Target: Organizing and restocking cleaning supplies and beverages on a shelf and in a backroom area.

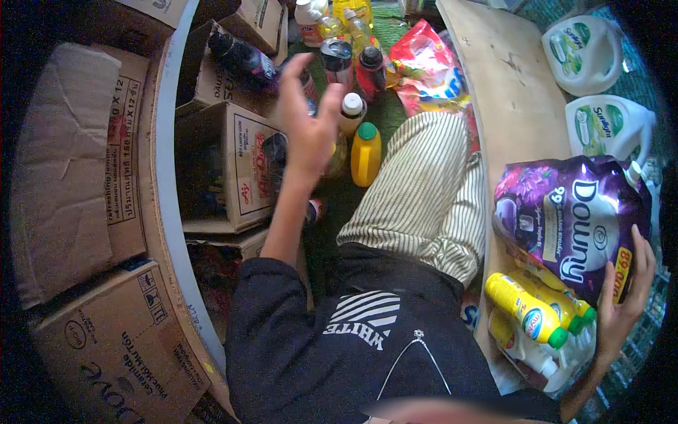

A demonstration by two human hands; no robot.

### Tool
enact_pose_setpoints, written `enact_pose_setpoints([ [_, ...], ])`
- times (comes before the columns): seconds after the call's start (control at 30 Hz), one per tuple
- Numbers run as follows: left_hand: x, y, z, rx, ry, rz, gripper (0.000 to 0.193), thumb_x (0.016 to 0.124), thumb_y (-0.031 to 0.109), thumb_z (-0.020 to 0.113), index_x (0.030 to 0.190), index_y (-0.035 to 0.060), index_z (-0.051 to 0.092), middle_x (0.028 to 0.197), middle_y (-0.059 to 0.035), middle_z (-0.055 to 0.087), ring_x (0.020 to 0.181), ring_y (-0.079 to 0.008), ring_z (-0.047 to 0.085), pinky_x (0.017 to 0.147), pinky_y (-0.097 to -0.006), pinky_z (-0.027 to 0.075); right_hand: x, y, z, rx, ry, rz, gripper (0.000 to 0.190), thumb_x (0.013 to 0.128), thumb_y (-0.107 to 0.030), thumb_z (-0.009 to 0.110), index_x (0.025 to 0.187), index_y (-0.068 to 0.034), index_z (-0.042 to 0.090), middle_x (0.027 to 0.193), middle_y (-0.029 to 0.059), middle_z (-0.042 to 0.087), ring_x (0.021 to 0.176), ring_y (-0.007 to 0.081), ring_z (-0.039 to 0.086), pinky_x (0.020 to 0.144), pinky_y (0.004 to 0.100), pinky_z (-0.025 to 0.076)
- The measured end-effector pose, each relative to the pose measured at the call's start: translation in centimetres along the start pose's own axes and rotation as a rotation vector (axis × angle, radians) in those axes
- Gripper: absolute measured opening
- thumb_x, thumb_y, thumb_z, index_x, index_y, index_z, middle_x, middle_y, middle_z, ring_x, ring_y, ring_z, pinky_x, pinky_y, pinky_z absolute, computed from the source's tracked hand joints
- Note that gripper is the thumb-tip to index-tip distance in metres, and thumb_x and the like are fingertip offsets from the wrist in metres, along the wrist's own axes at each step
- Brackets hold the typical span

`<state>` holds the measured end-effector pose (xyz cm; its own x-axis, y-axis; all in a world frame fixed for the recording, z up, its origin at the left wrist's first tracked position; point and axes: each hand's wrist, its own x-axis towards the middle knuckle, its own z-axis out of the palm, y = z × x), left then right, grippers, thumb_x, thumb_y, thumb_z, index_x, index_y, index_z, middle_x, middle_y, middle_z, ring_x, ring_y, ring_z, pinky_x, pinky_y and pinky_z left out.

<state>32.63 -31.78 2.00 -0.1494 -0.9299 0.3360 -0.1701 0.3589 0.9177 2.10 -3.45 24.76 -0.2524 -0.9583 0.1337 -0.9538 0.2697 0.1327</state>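
Observation:
My left hand (310,124) is raised over the floor with thumb and fingers spread, slightly blurred, and nothing is in it. Beneath and around it stand several bottles: a white-capped bottle (351,112), a yellow bottle with a green cap (366,153), a red bottle with a black cap (372,71) and a dark-topped bottle (337,58). On the right, my right hand (622,297) grips the lower end of a purple Downy refill pouch (572,222), thumb on its front. The pouch lies on the wooden shelf, beside yellow green-capped bottles (527,310).
Two white Sunlight jugs (582,55) stand along the right of the wooden shelf board (508,69). A red and pink detergent bag (429,69) leans near my knee. Open cardboard boxes (254,164) line the left shelf; a purple Downy bottle (241,55) lies above them.

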Motion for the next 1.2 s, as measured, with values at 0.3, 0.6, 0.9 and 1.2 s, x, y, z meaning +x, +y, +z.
enact_pose_setpoints([
  [0.3,8.3,-11.1,-11.0,-0.147,0.558,-0.261,0.064,0.073,0.015,0.073,0.124,-0.007,0.041,0.122,-0.019,0.049,0.114,-0.0278,0.048,0.1,-0.0354,0.035,0.5,0.1,0.9,-0.033,-0.13,-0.007,0.053,0.08,0.006,0.057,0.13,-0.011,0.049,0.136,0.0183,0.036,0.128,0.0335,0.036,0.103,0.0387,0.032],
  [0.6,10.7,-15.0,-11.8,-0.653,0.551,-0.557,0.025,0.074,0.006,0.066,0.097,-0.0011,0.059,0.096,-0.0098,0.062,0.089,-0.0216,0.06,0.083,-0.0363,0.048,0.8,-0.1,1.6,-0.124,-0.134,-0.03,0.052,0.08,0.004,0.06,0.128,-0.013,0.052,0.137,0.0202,0.035,0.124,0.0331,0.041,0.096,0.0364,0.039],
  [0.9,1.0,-9.5,-9.1,0.454,-0.023,-0.354,0.061,0.082,0.031,0.067,0.129,-0.001,0.043,0.128,-0.0186,0.048,0.118,-0.0247,0.046,0.1,-0.0336,0.034,0.7,-0.7,1.8,-0.121,-0.086,-0.009,0.05,0.077,0.005,0.061,0.124,-0.013,0.056,0.136,0.0214,0.036,0.122,0.0336,0.044,0.092,0.0345,0.042],
  [1.2,-3.8,-10.8,-10.0,0.5,-0.114,-0.409,0.039,0.089,0.029,0.057,0.112,-0.0032,0.056,0.107,-0.0159,0.062,0.1,-0.024,0.058,0.09,-0.0324,0.042,0.0,-0.6,1.6,-0.161,-0.097,0.021,0.048,0.08,0.0,0.062,0.125,-0.015,0.056,0.135,0.0201,0.038,0.123,0.0335,0.043,0.094,0.0373,0.041],
])
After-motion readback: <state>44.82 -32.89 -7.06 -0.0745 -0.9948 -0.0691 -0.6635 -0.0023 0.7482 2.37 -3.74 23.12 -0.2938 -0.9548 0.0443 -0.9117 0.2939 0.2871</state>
